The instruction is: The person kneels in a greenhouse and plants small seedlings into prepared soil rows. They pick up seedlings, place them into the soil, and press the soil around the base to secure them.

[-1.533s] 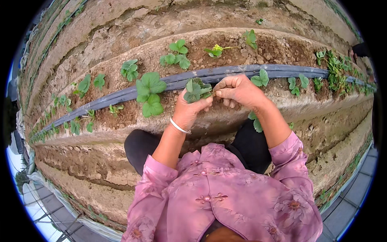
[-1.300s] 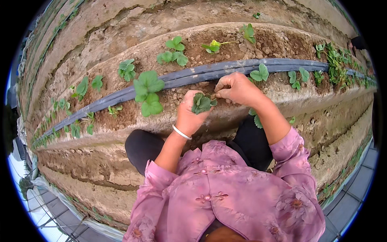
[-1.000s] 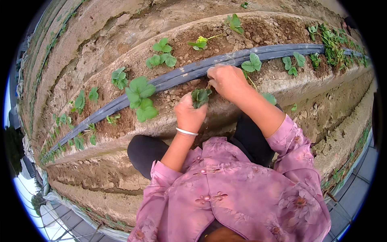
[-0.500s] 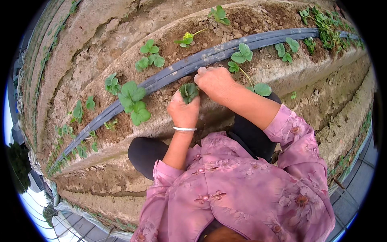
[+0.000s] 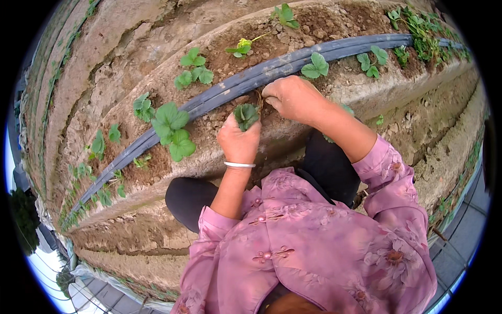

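My left hand [image 5: 239, 140] is closed around a young strawberry plant [image 5: 246, 116]; its dark green, folded leaves stick out above the thumb. Just to the right, my right hand [image 5: 295, 98] has its fingertips pinched together at thin brown strands [image 5: 259, 99], which look like roots or dry stems beside the plant. Where these strands join the plant is hidden by the fingers. Both hands are over the near side of the soil bed, just below the dark drip hose [image 5: 230, 88].
Strawberry plants grow along both sides of the hose, among them a large-leaved one [image 5: 171, 131] left of my hands and one [image 5: 316, 66] beyond my right hand. A green clump [image 5: 426, 42] lies at the far right. A furrow [image 5: 136, 230] runs along the bed's near side.
My right hand has shifted slightly right and toward me, and brown strands now show at its fingertips. Its forearm now covers more of the leaves beside it. My left hand has barely moved.
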Demonstrator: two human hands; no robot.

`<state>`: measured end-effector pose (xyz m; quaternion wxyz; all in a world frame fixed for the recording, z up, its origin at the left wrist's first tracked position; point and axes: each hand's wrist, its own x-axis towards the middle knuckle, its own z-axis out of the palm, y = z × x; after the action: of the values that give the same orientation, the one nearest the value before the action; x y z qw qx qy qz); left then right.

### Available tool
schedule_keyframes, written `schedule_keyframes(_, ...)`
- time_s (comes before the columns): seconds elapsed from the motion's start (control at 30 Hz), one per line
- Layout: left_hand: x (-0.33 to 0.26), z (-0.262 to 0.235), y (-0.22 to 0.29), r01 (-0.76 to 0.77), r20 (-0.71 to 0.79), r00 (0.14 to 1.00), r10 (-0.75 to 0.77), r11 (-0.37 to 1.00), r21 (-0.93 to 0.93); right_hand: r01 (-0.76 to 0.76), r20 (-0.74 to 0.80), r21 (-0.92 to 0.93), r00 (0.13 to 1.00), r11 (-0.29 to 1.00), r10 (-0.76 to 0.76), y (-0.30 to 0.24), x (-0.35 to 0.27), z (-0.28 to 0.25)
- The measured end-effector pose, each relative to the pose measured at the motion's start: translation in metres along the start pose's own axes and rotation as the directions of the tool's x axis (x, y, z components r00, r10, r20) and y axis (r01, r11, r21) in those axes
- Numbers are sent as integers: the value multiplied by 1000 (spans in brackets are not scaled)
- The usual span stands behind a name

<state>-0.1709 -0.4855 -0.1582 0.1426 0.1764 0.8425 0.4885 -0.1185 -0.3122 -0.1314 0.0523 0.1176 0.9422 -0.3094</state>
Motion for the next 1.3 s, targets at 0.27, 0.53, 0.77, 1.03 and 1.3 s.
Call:
schedule_keyframes(0.27, 1, -2, 4, 6, 11, 1000, -7, 1000, 29, -14, 134, -285, 989, 959, 54, -16, 10, 14)
schedule_keyframes(0.53, 2, -2, 2, -49, 5, 999, 49, 999, 11, 10, 249, -262, 967, 965, 58, -18, 13, 2)
schedule_keyframes(0.77, 2, 2, 0, -94, 1, 996, 94, 994, 58, -165, 593, -227, 759, 960, 270, -28, 45, -12)
schedule_keyframes(1.03, -1, 0, 6, -231, 62, 973, 222, 932, 281, 34, 571, -223, 814, 974, 102, -17, 55, -2)
schedule_keyframes(1.3, -6, 3, 4, -230, 11, 972, 235, 938, 260, 350, 195, 99, 911, 931, -364, -38, 56, -28)
